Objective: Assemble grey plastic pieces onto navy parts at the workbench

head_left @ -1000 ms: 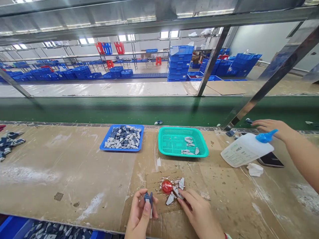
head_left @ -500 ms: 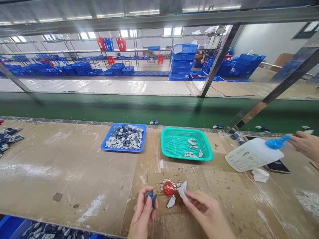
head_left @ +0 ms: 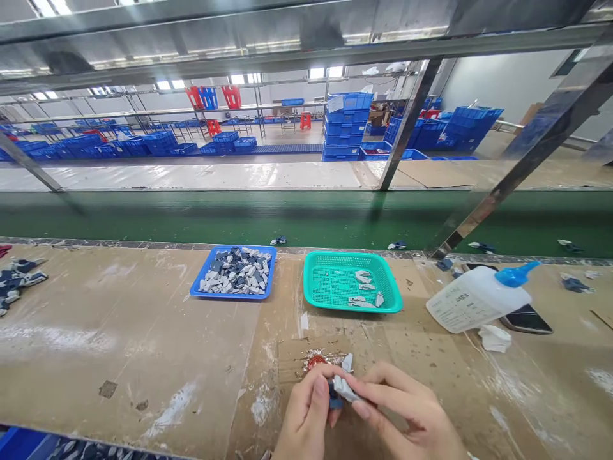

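Presently both hands are at the near edge of the tabletop (head_left: 119, 332), brought together and touching at the fingertips. The left hand (head_left: 306, 418) is closed in a pinch on a dark blue part (head_left: 334, 400), thumb on top. The right hand (head_left: 412, 421) is closed on a light grey part (head_left: 343, 388), held between thumb and forefinger. The two parts touch each other between the hands, just above a scrap of cardboard (head_left: 292, 358) lying flat beneath them; whether the parts are seated together cannot be told. Immediately beyond the left hand's fingertips a red cap (head_left: 313, 362) rests on the cardboard, partly hidden by the fingers, and a loose grey piece (head_left: 347, 363) lies just beside it, ahead of the gap between the hands. Farther ahead of the right hand stands a teal basket (head_left: 316, 281) with a few grey pieces in its right half. Ahead and to the left of the left hand sits a blue tray (head_left: 230, 296), heaped with mixed grey and dark blue parts. Well to the right of the right hand a white bottle (head_left: 474, 299) with a blue nozzle lies tilted, resting partly on a phone (head_left: 527, 318); a crumpled white wad (head_left: 495, 338) lies near it on the hands' side. Far to the left of the hands, at the frame edge, a small heap of parts (head_left: 14, 284) sits on the tabletop. Beyond the tray and basket runs a green conveyor belt (head_left: 239, 217), with a few stray parts lying along its near edge.
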Motion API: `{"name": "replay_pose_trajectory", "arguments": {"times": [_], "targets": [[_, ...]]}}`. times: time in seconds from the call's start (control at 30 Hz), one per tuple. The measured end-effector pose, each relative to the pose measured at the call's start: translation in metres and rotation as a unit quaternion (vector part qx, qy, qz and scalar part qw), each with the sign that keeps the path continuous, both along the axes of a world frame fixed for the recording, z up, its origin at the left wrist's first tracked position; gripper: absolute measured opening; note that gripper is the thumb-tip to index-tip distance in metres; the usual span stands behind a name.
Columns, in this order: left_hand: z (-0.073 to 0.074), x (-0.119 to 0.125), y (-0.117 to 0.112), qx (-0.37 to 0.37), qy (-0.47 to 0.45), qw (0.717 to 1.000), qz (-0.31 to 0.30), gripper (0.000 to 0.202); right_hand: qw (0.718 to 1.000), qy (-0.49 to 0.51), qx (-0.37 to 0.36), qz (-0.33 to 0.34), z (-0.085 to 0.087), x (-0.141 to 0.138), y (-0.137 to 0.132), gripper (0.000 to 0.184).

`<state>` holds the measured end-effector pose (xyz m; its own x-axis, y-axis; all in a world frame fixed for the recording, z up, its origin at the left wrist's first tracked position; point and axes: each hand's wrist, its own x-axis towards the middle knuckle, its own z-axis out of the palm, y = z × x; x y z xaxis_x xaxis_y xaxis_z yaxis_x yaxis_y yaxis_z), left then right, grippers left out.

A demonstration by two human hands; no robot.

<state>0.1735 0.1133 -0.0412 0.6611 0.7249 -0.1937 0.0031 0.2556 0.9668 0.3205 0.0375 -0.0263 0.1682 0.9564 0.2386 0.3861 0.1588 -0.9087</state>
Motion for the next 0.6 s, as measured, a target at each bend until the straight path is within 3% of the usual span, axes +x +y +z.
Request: {"name": "replay_pose_trajectory", "arguments": {"times": [0.2,0.37,0.47,0.6], "targets": [[0.006,0.002,-0.007,-0.056,-0.004,0.998,-0.010,0.067,0.992,-0.062,0.106,0.038,0.001,0.002,-0.003,0.042],[0.013,0.001,-0.010,-0.040,-0.030,0.998,-0.034,0.074,0.988,-0.093,0.122,0.032,-0.003,-0.001,-0.007,0.041],[0.014,0.004,-0.011,-0.025,0.000,1.000,-0.014,0.064,0.987,-0.096,0.130,0.024,-0.008,-0.005,-0.010,0.037],[0.004,0.006,-0.015,-0.007,0.050,0.999,0.010,0.044,0.976,-0.151,0.158,0.004,-0.014,-0.011,-0.017,0.027]]}}
